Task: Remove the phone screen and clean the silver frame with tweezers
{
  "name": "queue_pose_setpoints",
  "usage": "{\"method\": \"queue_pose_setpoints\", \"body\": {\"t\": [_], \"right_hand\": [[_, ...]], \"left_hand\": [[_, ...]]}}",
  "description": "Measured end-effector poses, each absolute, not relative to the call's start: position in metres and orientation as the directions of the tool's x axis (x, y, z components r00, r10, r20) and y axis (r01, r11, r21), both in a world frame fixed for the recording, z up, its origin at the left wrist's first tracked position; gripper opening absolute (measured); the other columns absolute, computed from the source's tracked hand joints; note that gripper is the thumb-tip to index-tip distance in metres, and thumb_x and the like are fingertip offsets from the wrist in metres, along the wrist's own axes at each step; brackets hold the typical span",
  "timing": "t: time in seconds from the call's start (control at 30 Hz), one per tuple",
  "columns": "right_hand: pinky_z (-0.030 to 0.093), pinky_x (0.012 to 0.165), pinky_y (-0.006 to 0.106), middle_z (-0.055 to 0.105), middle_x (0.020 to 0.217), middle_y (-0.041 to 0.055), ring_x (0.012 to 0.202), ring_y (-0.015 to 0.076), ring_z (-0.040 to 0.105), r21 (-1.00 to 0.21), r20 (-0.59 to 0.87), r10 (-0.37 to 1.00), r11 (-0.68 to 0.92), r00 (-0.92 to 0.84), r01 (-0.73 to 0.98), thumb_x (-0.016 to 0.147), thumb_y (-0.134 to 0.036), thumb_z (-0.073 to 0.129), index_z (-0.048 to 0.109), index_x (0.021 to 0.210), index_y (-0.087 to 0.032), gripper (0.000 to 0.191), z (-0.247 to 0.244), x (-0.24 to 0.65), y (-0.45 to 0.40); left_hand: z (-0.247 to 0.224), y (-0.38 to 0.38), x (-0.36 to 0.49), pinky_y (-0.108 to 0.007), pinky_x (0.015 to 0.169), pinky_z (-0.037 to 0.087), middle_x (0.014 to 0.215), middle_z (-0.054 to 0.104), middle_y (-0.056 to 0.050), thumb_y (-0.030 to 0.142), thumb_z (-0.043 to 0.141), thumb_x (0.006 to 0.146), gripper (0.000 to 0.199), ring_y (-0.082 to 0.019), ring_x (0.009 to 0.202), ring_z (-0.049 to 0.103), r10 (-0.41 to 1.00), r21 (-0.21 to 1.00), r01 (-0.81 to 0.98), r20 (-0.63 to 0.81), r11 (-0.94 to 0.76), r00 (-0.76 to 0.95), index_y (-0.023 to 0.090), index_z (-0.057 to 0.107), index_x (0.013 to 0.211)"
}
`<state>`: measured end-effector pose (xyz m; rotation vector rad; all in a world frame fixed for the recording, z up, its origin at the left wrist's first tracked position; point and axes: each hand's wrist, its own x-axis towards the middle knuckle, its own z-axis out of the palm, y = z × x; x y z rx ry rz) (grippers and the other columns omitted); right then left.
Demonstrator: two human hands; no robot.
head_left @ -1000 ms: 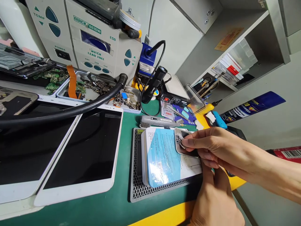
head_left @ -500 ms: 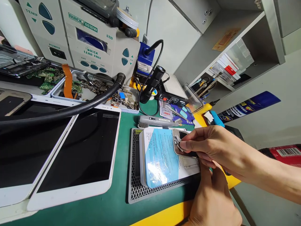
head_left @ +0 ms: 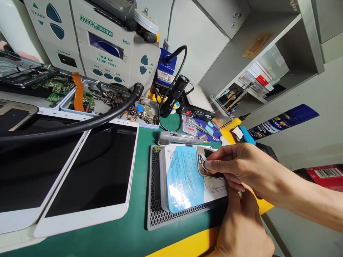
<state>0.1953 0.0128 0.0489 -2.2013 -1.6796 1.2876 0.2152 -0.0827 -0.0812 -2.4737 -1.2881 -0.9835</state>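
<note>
My right hand point(head_left: 235, 164) reaches in from the right. Its thumb and index finger are pinched together at a small pale piece I cannot make out, over a cluster of tiny silvery parts point(head_left: 201, 159). These parts sit on a rounded, metal-rimmed plate with a dark shiny face point(head_left: 200, 170), mostly covered by the hand. Under the plate is a blue and white plastic-wrapped box point(head_left: 184, 178), resting on a grey honeycomb-patterned mat point(head_left: 166, 219). My left hand point(head_left: 243, 228) comes up from below, closed beside the box's right end; its fingertips disappear behind my right hand.
Two white-framed screen panels point(head_left: 91, 171) lie at the left, crossed by a black hose point(head_left: 102, 121) from the hot-air station point(head_left: 107, 46). Behind the box lie a grey rotary tool point(head_left: 182, 137) and tweezers point(head_left: 205, 127). A black flashlight point(head_left: 174, 96) stands farther back.
Both hands keep almost the same pose over the plate and the box. The whole view has shifted very slightly; nothing is visibly picked up or released.
</note>
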Motion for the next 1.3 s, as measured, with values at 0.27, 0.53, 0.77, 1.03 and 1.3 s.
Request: {"method": "queue_pose_setpoints", "body": {"t": [0.27,0.53,0.77,1.03,1.3], "right_hand": [[0.034,0.04,0.022,0.061,0.056,-0.0014,0.042,0.0064,0.035,-0.578,-0.572,0.817,-0.463,0.07,0.672,0.068,-0.035,0.087,0.068,0.09,-0.017,0.034,0.051,0.192,0.01],[0.031,0.039,0.022,0.053,0.045,-0.0073,0.038,0.0077,0.036,-0.601,-0.561,0.822,-0.485,0.098,0.635,0.069,-0.025,0.083,0.05,0.083,-0.024,0.036,0.05,0.188,0.01],[0.029,0.037,0.022,0.059,0.048,-0.0041,0.036,0.0077,0.037,-0.575,-0.491,0.866,-0.401,0.091,0.713,0.073,-0.029,0.081,0.048,0.072,-0.024,0.034,0.047,0.19,0.017],[0.021,0.036,0.02,0.055,0.043,-0.0047,0.034,0.0066,0.038,-0.521,-0.518,0.853,-0.376,0.066,0.766,0.075,-0.027,0.077,0.039,0.063,-0.023,0.04,0.054,0.185,0.018],[0.025,0.035,0.02,0.044,0.042,-0.0104,0.035,0.007,0.038,-0.483,-0.546,0.837,-0.275,-0.041,0.831,0.07,-0.038,0.085,0.035,0.068,-0.025,0.051,0.055,0.193,0.02]], "left_hand": [[-0.082,-0.083,0.215,-0.08,0.097,0.038,0.125,0.07,-0.015,0.046,0.062,0.08,0.036,-0.053,0.135,0.04,0.657,0.13,0.787,0.64,-0.603,0.398,0.026,0.084,0.101],[-0.078,-0.083,0.215,-0.076,0.099,0.037,0.131,0.069,-0.013,0.046,0.062,0.082,0.036,-0.051,0.138,0.04,0.659,0.143,0.792,0.651,-0.594,0.377,0.025,0.083,0.103],[-0.07,-0.081,0.212,-0.075,0.108,0.023,0.12,0.076,-0.008,0.054,0.068,0.079,0.027,-0.049,0.128,0.051,0.647,0.205,0.752,0.675,-0.626,0.355,0.031,0.084,0.078],[-0.066,-0.082,0.21,-0.077,0.115,0.006,0.115,0.078,-0.004,0.058,0.08,0.067,0.017,-0.049,0.132,0.044,0.681,0.261,0.718,0.622,-0.645,0.386,0.041,0.08,0.067],[-0.066,-0.083,0.21,-0.077,0.115,0.005,0.121,0.075,-0.005,0.053,0.076,0.073,0.016,-0.049,0.138,0.037,0.7,0.256,0.712,0.563,-0.654,0.44,0.039,0.082,0.075]]}}
